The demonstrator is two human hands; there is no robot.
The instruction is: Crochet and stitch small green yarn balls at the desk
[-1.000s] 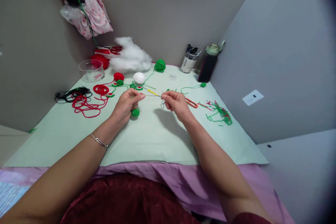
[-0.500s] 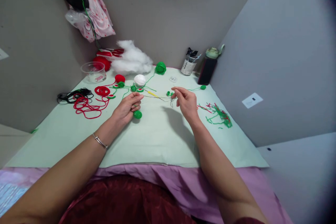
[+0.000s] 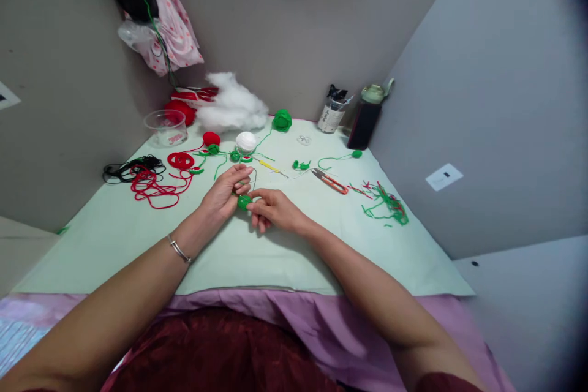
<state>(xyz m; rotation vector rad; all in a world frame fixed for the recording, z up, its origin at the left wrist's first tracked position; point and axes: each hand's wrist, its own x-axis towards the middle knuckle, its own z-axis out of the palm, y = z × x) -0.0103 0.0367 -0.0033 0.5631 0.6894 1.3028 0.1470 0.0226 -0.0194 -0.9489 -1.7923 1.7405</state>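
L hand [image 3: 225, 193] + R hand [image 3: 273, 209] pinch green ball [image 3: 244, 201] | plastic cup [image 3: 166, 127]: contents unclear

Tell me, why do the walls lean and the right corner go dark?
Head view: a wide lens bends the walls and darkens the far right edge; soft, even light, faint shadows under the left hand and right hand; the small green piece between them looks slightly soft.

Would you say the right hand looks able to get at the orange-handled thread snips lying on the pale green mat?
Probably yes: the right hand, now touching the small green crocheted ball, has only bare pale green mat between it and the orange-handled thread snips.
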